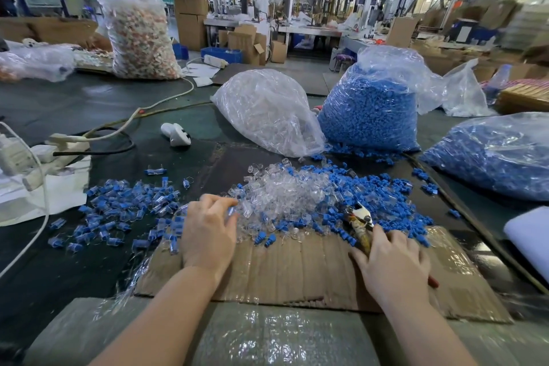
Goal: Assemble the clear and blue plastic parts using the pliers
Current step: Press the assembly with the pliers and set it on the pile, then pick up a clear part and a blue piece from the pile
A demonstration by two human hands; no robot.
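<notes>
Cardboard low in frame carries both hands: left hand pinches light, slippery clear parts, right hand grips stiff pliers by their handles.

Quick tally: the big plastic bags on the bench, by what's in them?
Blue parts: 2, the upright bag and the bag at the right edge
Clear parts: 1, the bag lying on its side
Mixed pale and orange pieces: 1, the tall bag far left
Total: 4 filled bags. Other plastic sheeting is too unclear to count.
</notes>
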